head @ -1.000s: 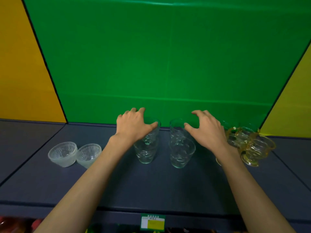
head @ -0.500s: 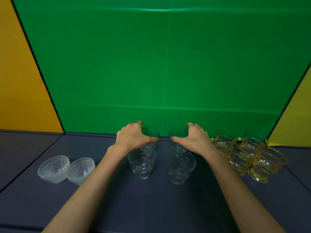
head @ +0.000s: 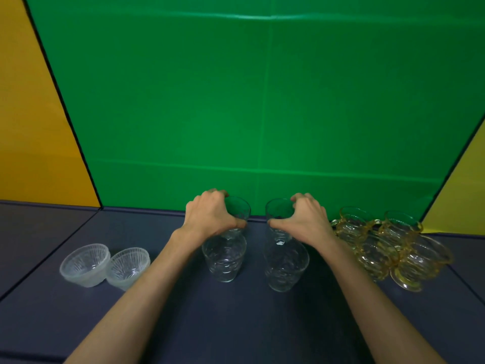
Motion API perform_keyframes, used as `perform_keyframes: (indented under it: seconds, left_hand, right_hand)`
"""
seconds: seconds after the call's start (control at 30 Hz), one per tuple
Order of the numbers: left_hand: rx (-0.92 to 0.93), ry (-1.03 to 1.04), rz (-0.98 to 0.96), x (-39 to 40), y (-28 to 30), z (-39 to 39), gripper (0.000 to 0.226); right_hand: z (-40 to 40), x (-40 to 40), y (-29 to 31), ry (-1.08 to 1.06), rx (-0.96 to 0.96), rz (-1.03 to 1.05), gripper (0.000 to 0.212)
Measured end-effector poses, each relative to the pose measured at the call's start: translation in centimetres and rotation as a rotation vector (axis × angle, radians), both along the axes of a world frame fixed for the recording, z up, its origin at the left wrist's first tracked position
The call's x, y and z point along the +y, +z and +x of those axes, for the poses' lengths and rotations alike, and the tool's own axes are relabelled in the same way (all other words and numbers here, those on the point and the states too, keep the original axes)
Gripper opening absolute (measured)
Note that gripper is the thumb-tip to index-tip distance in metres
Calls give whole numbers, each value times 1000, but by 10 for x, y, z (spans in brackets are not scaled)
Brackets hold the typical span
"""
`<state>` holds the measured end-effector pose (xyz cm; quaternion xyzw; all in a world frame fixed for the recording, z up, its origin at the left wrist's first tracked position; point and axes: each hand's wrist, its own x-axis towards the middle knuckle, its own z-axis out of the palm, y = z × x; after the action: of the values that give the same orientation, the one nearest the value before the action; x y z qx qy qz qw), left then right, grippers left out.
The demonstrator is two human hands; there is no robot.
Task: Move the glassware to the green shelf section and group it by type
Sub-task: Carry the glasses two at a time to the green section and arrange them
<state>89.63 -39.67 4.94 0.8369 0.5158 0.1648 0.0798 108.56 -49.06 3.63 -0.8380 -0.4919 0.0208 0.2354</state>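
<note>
- No brand, label or writing legible anywhere in view.
- Four clear tumblers in the middle of the dark blue shelf [head: 78, 324], in front of the green back panel [head: 262, 101]: two at the rear, two in front, all upright, with a faint cut pattern on the walls.
- Left hand [head: 210, 219] gripping the rear left tumbler [head: 237, 210] near its rim, fingers curled round the far side, thumb on the near side.
- Right hand [head: 305, 220] gripping the rear right tumbler [head: 278, 211] the same way, fingers and thumb closed round the rim.
- Front left tumbler [head: 224, 258] and front right tumbler [head: 286, 266] standing free, just in front of the gripped pair.
- Two ribbed clear bowls [head: 105, 264] side by side, touching, to the left.
- Cluster of amber handled cups [head: 388, 245] close together to the right, the nearest ones tilted.
</note>
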Motion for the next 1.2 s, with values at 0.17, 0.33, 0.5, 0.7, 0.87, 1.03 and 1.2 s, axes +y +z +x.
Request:
perform_keyframes:
  seconds: [0.17, 0.33, 0.5, 0.7, 0.87, 1.03, 1.2]
  left_hand:
    - [-140, -23, 95, -11, 23, -14, 92]
    - [-213, -57, 168, -29, 47, -28, 91]
    - [-223, -74, 160, -46, 47, -40, 92]
    - [-241, -78, 124, -59, 34, -49, 91]
    - [-229, -70, 112, -65, 22, -53, 90]
    - [-231, -71, 102, -67, 7, -58, 88]
    - [-252, -75, 62, -65, -7, -61, 89]
  right_hand:
    - [-12, -9, 26, 15, -5, 153, 94]
    - [-29, -28, 56, 43, -23, 253, 91]
    - [-42, -52, 60, 58, -12, 248, 88]
    - [-43, -73, 43, 29, -4, 208, 86]
    - [-46, -80, 31, 20, 0, 176, 85]
    - [-50, -81, 17, 23, -16, 111, 89]
    - [-50, -84, 5, 37, 21, 71, 90]
